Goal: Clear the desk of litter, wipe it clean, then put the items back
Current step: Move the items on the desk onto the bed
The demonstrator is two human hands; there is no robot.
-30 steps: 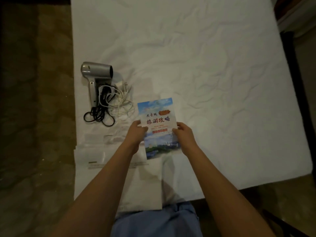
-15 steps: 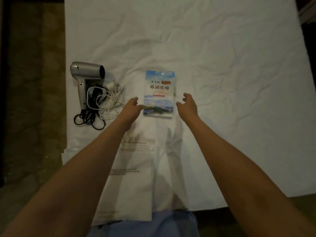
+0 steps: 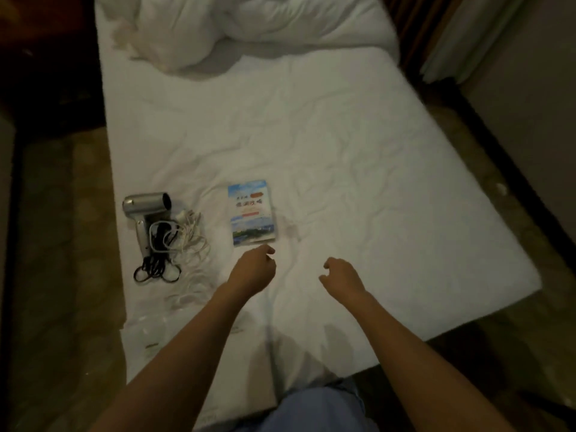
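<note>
A blue travel brochure [image 3: 252,212] lies flat on the white bed sheet [image 3: 358,188]. To its left lies a silver hair dryer [image 3: 146,210] with a coiled black cord [image 3: 156,269] and a tangle of white cable [image 3: 190,241]. My left hand [image 3: 254,271] hovers just below the brochure's near edge, fingers loosely curled, holding nothing. My right hand [image 3: 341,274] hangs to the right of it over bare sheet, also loosely curled and holding nothing.
Clear plastic bags [image 3: 156,335] lie at the bed's near left corner. A rumpled white duvet [image 3: 237,26] is heaped at the far end. Patterned carpet [image 3: 62,275] runs along the left; a dark bed frame edge [image 3: 511,169] runs along the right.
Both hands laid the brochure on the sheet, let it go and drew back toward me. The camera has tilted up, showing more of the bed.
</note>
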